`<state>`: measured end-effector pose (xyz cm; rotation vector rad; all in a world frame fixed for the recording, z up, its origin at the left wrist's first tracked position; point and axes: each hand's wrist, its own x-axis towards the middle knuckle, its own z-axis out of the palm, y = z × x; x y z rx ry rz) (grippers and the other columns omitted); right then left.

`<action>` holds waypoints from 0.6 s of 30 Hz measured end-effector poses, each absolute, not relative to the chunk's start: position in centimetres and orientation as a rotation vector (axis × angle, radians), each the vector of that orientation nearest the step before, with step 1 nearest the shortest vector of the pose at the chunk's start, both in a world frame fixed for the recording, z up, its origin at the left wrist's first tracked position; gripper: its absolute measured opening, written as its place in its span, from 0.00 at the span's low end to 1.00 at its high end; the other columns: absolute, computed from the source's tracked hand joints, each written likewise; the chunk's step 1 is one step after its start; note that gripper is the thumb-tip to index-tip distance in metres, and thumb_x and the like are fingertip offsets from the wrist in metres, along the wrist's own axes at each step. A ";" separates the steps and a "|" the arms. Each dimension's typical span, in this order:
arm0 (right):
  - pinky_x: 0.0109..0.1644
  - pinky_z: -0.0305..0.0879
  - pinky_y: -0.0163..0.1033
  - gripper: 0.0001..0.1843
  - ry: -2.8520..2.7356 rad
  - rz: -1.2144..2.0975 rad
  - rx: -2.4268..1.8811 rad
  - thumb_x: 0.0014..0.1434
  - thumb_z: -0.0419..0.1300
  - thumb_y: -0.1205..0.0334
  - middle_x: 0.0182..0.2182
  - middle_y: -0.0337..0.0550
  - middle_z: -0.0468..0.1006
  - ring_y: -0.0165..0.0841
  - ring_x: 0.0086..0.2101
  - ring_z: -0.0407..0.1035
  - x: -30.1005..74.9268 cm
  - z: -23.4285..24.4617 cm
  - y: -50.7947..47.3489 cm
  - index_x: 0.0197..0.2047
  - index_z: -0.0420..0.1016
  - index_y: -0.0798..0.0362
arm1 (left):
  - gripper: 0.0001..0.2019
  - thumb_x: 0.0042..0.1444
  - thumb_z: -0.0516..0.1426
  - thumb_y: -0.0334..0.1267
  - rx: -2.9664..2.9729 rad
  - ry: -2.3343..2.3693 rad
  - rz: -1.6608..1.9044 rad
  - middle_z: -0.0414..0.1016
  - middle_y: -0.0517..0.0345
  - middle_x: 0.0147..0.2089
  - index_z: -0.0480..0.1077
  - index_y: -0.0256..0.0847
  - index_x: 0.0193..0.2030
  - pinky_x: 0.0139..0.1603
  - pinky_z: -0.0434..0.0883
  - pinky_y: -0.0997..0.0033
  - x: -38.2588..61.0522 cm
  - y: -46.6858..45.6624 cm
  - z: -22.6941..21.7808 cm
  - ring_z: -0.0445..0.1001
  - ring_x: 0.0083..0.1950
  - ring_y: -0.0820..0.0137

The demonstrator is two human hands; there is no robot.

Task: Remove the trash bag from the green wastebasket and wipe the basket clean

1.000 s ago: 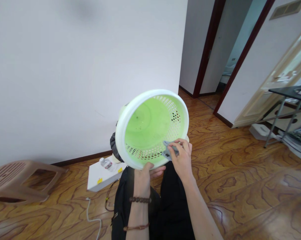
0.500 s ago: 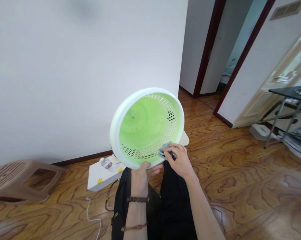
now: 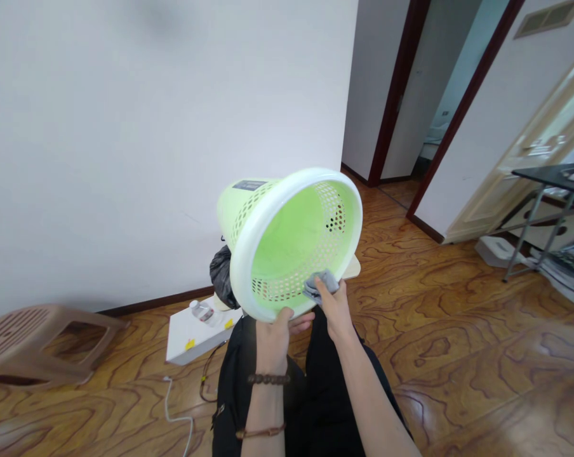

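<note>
L hand (image 3: 275, 333): closed on basket rim, thumb inside, fingers outside below. R hand (image 3: 335, 311): fingers nearly closed, pinching gray cloth (image 3: 322, 284) at lower RH part of rim; cloth-to-basket contact not confirmed. Cloth: prob. soft, light; hold by bunched edge.

Green basket (image 3: 289, 244): held up in front of the legs (image 3: 327, 400), tilted, mouth toward wearer. Est. light, semi-stiff plastic; perforated side likely flexes if pressed; smooth white rim may slip, esp. if damp. Breakage risk low. Rec. grip: thick rim, thumb in, fingers out.

Qty, near to far: cord bracelet (image 3: 261, 433) ×1, beaded bracelet (image 3: 268, 379) ×1 (L arm); hands ×2; cloth ×1; basket ×1; white cable (image 3: 169, 401) ×1; white box (image 3: 186, 327) ×1, w/ bottle (image 3: 202, 311) ×1 on top; stool (image 3: 49, 317) ×1; black bag (image 3: 221, 277) ×1, partly behind basket.
</note>
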<state>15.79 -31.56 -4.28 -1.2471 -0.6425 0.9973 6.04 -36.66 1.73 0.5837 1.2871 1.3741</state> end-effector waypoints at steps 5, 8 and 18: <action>0.36 0.73 0.43 0.23 -0.619 1.104 -1.169 0.46 0.63 0.53 0.35 0.50 0.78 0.41 0.37 0.74 16.1 -3.8 -32.0 0.43 0.73 0.59 | 0.13 0.43 0.54 0.24 0.602 1.281 1.379 0.77 0.50 0.28 0.65 0.32 0.39 0.28 0.77 0.65 6.2 -36.7 1.6 0.78 0.32 0.57; 0.32 0.74 0.41 0.24 -0.620 1.076 -1.189 0.46 0.63 0.52 0.34 0.49 0.79 0.40 0.35 0.74 17.5 -3.5 -32.2 0.42 0.73 0.60 | 0.15 0.42 0.54 0.24 0.574 1.276 1.395 0.76 0.47 0.28 0.64 0.30 0.40 0.27 0.77 0.64 6.2 -36.7 1.5 0.78 0.31 0.55; 0.24 0.73 0.36 0.24 -0.559 1.202 -1.251 0.47 0.63 0.50 0.35 0.48 0.79 0.36 0.31 0.75 18.0 -2.2 -32.5 0.43 0.72 0.57 | 0.16 0.41 0.55 0.25 0.532 1.288 1.389 0.76 0.45 0.29 0.62 0.31 0.40 0.27 0.77 0.68 5.8 -36.4 1.2 0.78 0.32 0.55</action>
